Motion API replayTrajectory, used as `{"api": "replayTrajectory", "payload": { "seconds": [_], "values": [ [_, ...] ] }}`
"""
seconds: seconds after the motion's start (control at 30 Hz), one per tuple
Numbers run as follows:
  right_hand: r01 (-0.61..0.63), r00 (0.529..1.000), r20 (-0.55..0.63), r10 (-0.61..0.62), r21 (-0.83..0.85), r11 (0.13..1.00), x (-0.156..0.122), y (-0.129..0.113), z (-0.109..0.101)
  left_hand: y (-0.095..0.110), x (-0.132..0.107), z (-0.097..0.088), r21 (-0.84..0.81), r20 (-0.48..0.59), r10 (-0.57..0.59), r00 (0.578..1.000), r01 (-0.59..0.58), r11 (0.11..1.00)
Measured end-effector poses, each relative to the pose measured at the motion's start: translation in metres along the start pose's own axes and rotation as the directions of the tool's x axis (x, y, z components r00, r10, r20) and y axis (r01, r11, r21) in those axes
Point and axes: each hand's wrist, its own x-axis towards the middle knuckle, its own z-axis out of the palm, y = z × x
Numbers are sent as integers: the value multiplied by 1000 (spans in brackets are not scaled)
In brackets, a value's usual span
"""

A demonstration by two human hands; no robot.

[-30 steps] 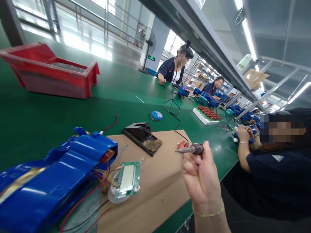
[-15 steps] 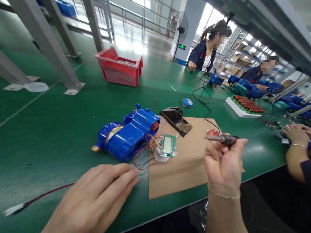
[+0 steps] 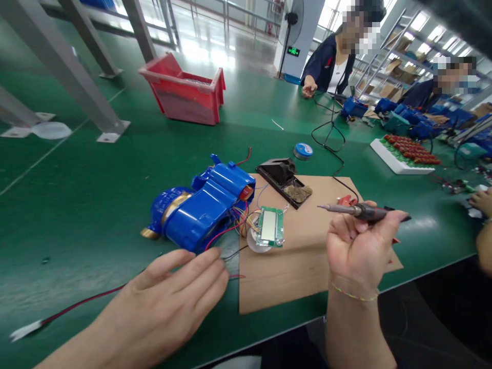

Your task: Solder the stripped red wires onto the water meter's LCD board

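One soldering iron [image 3: 361,210], one red bin [image 3: 184,92]

Two bare hands, no gloves. Left hand [image 3: 161,307]: no rings, no watch, no sleeve visible on the forearm up to the frame edge; nails short and unpainted. Right hand [image 3: 355,251]: thin beaded bracelet [image 3: 351,294] round the wrist, pale yellow-green beads with a few pink ones, single strand. No rings on the fingers [image 3: 342,233] that show. Right forearm bare below the bracelet, no sleeve in view. No markings or tattoos visible on either hand.
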Motion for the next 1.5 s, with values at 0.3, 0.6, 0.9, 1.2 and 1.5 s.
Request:
{"api": "replayTrajectory", "payload": {
  "seconds": [0.3,0.6,0.9,1.2,1.5],
  "values": [
    [-12,1000,13,12,41,999,7,-2,1,-3,33,-2,-219,-67,-195,978,177,960],
    [-56,998,-12,57,65,996,8,5,18,13,19,20,-265,-147,-273,951,228,937],
    [-77,997,-6,78,33,996,7,5,32,11,38,18,-501,-68,-383,921,301,811],
    [-103,995,15,102,4,995,6,20,30,-18,27,35,-531,-94,-65,993,6,847],
    [-235,971,-29,238,76,969,-4,30,34,-4,26,34,-566,1,-280,960,231,791]
  ]
}}
